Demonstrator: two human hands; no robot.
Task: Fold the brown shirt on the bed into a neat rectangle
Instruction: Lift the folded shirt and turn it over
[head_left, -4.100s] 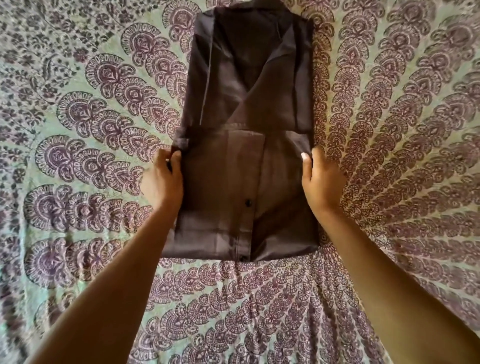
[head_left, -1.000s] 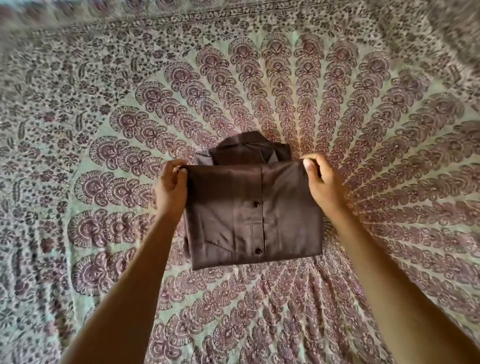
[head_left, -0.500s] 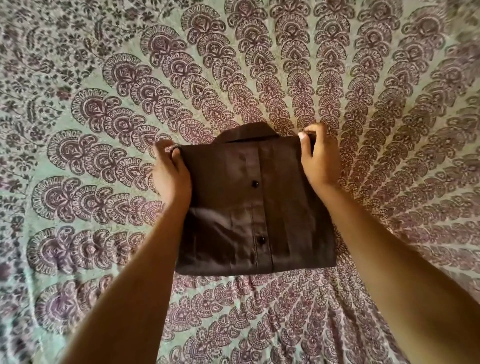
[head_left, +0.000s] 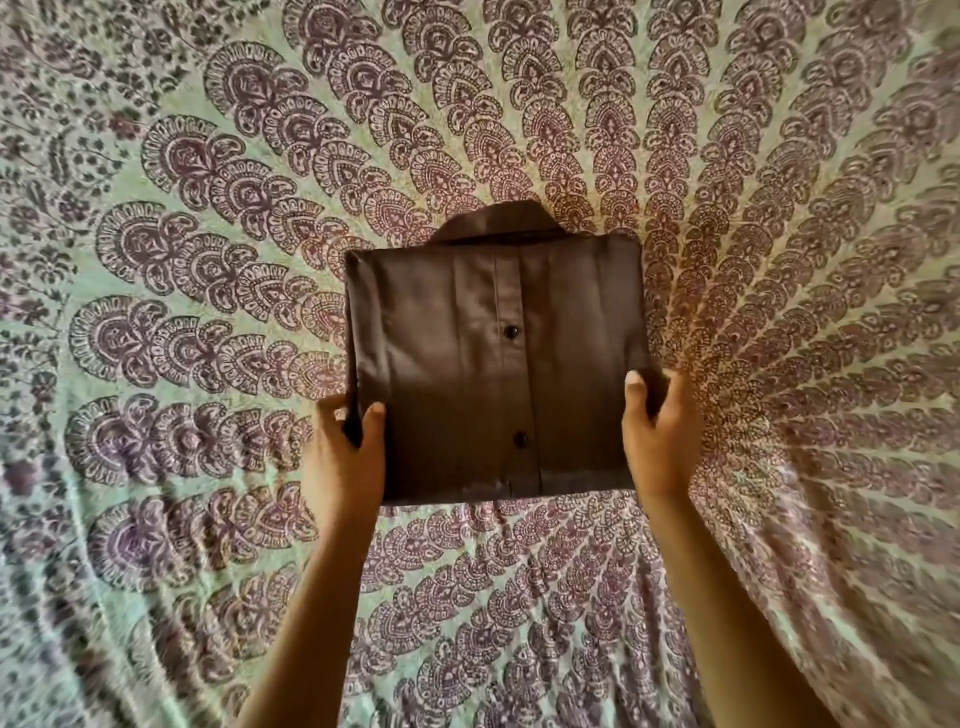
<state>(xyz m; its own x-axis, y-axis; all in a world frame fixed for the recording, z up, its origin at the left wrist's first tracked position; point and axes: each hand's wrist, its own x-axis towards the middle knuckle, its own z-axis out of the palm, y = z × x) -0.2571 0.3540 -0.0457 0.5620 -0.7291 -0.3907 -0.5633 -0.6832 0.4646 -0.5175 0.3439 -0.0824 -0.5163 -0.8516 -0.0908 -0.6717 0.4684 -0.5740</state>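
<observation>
In the middle of the bed (head_left: 156, 571): the shirt (head_left: 441, 364), folded, with the collar (head_left: 493, 221) sticking out at 12 o'clock. At 8 o'clock of the shirt, gripping its edge: left hand (head_left: 343, 457). At 4 o'clock, gripping the opposite edge: right hand (head_left: 657, 436). Along the centre line from 12 to 6: two buttons (head_left: 511, 332).

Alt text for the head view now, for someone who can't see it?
A folded brown shirt, collar at its far edge, is gripped at its near sides by the left hand and right hand against a patterned bedspread.
</observation>
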